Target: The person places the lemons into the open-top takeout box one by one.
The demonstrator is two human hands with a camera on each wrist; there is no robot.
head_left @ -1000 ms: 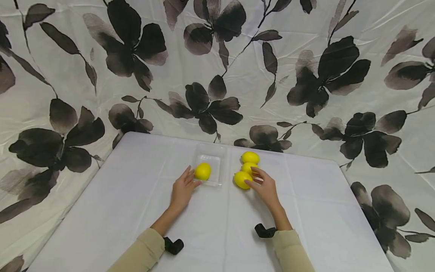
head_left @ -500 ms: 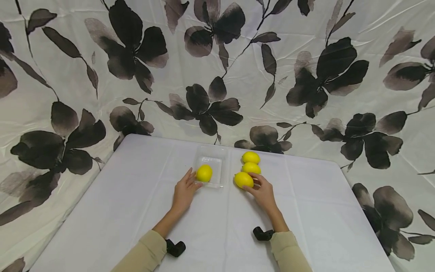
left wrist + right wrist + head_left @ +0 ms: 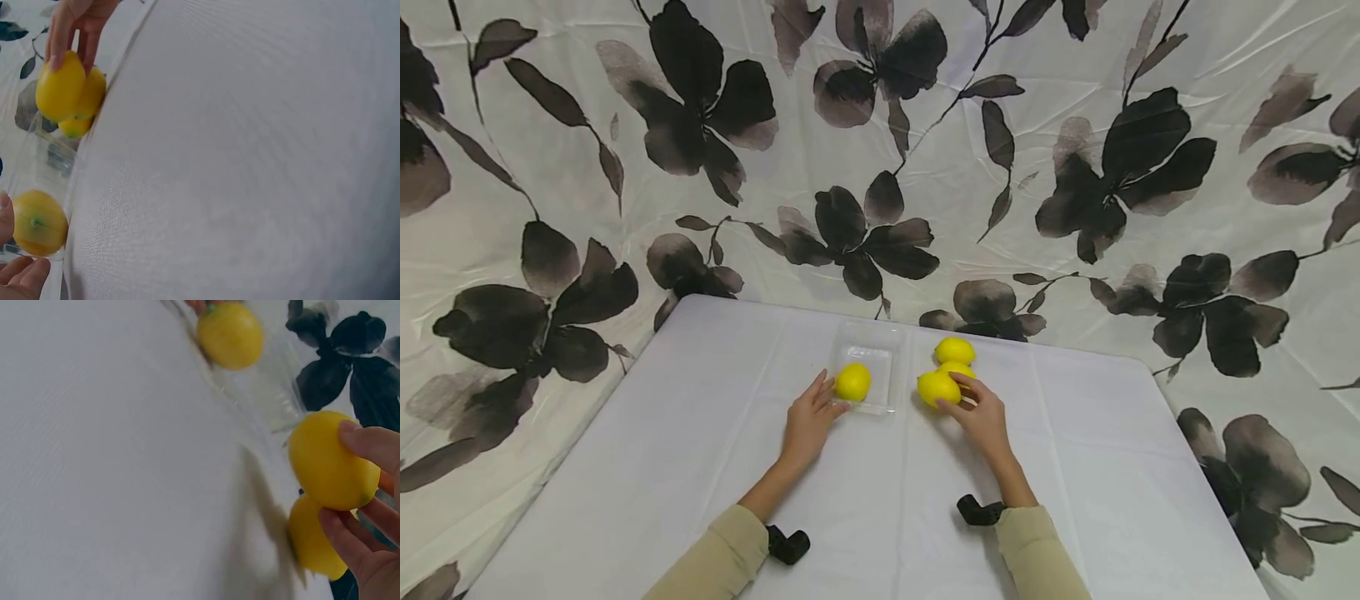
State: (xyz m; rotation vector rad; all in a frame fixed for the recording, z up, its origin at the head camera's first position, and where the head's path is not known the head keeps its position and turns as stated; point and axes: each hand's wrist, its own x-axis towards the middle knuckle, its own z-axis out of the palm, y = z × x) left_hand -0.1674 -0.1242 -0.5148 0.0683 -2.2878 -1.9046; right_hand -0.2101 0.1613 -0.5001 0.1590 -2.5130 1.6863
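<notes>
My right hand (image 3: 982,421) pinches a yellow lemon (image 3: 938,388) between thumb and fingers, just above the table. In the right wrist view this held lemon (image 3: 331,459) overlaps another lemon (image 3: 312,540) behind it. Two more lemons lie beyond the hand, the far lemon (image 3: 955,351) and a partly covered middle lemon (image 3: 958,367). My left hand (image 3: 807,423) rests at the near left corner of a clear plastic container (image 3: 891,375), its fingers fairly straight along the side and its thumb by the near rim. One lemon (image 3: 853,382) sits inside, close to those fingertips.
A white cloth covers the table (image 3: 700,433), whose far edge runs just behind the container and lemons. Behind it hangs a floral sheet (image 3: 970,167). Black wrist devices (image 3: 788,545) sit by both sleeves.
The right hand has closed its fingers on the nearest lemon and raised it slightly, so it now covers part of the middle lemon. The left hand stays at the container.
</notes>
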